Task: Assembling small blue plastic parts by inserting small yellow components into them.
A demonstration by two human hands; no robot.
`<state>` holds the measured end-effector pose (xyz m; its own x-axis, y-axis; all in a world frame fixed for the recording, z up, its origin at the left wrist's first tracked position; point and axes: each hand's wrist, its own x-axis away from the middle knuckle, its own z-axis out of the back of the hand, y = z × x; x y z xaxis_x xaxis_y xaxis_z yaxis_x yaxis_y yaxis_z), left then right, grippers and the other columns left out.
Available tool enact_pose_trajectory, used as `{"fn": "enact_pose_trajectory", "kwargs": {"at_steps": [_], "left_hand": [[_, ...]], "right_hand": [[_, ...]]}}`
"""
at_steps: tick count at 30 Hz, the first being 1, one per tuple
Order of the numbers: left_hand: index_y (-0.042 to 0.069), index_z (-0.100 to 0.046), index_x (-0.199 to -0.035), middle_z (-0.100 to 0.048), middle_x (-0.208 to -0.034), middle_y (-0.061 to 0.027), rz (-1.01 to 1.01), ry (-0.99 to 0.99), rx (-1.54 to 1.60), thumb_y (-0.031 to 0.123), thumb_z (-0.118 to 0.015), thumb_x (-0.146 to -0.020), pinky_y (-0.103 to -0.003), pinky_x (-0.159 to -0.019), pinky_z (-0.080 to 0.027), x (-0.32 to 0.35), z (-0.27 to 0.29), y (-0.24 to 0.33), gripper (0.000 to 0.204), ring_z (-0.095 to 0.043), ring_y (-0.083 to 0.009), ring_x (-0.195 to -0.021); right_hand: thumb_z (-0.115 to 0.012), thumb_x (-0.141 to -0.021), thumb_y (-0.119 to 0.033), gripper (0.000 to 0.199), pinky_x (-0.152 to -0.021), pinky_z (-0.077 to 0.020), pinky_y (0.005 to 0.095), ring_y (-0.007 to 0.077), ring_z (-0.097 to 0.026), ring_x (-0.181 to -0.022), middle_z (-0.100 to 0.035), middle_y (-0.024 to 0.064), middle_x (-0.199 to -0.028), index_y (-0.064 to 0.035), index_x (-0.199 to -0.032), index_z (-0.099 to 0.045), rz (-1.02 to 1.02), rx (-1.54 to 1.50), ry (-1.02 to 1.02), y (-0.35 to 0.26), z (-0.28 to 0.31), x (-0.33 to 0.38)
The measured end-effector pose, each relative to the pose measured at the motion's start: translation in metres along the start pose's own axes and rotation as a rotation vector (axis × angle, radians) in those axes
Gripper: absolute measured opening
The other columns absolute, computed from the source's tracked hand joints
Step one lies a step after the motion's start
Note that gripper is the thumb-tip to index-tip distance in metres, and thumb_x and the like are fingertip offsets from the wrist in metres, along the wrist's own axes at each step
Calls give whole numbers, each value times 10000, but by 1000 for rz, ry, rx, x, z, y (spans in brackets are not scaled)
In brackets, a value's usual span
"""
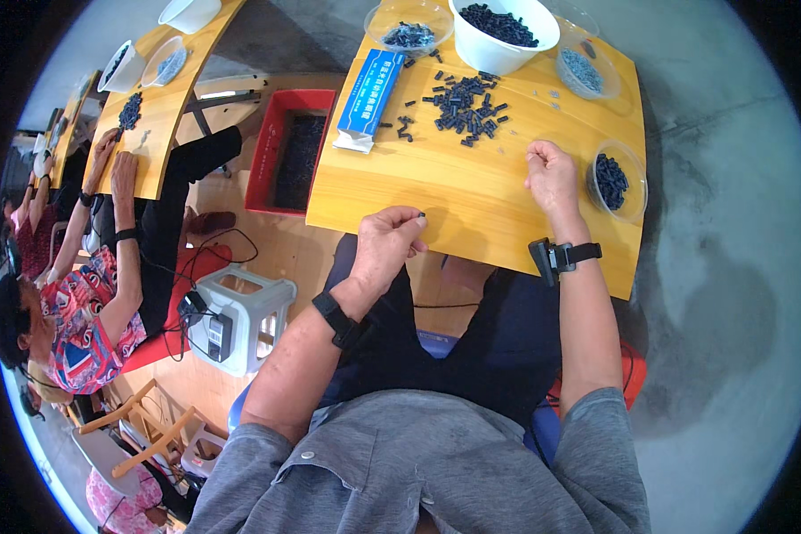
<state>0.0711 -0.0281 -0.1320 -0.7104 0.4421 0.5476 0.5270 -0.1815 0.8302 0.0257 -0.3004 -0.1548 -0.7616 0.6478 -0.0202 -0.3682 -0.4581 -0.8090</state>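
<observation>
We have our left forearm (307,351) slanting toward one o'clock, the left hand (387,245) pinched near the centre — while our right forearm (589,320) points to twelve, the right hand (554,178) at two o'clock, fingers curled.

- Place, as I observe it: a small-parts workshop.
- Evidence: black parts (465,109) heaped on a wooden surface (365,189); co-worker (93,294) seated at a neighbouring surface (165,125).

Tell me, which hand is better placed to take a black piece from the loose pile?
Probably the right hand: it is nearer the loose pile, while the left hand pinches a small black piece. Whether the right holds anything, I cannot tell.
</observation>
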Motion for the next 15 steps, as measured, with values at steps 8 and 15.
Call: {"fn": "enact_pose_trajectory", "kwargs": {"at_steps": [8, 15], "left_hand": [[-18, -628, -962, -637, -787, -47, 28, -17, 7, 120, -613, -860, -205, -519, -454, -2, 4, 1, 173, -606, -105, -579], [-5, -629, -955, -652, -826, -57, 10, -36, 4, 133, -609, -867, -208, -527, -467, -3, 5, 2, 165, -611, -107, -580]], "right_hand": [[-634, -793, -110, 138, -676, -482, 354, 275, -616, -734, -629, 139, -798, -22, -899, -640, 221, 239, -140, -35, -10, 7], [-634, -768, -96, 143, -749, -477, 368, 316, -597, -829, -623, 151, -863, -17, -887, -633, 337, 441, -175, -38, -20, 5]]}}
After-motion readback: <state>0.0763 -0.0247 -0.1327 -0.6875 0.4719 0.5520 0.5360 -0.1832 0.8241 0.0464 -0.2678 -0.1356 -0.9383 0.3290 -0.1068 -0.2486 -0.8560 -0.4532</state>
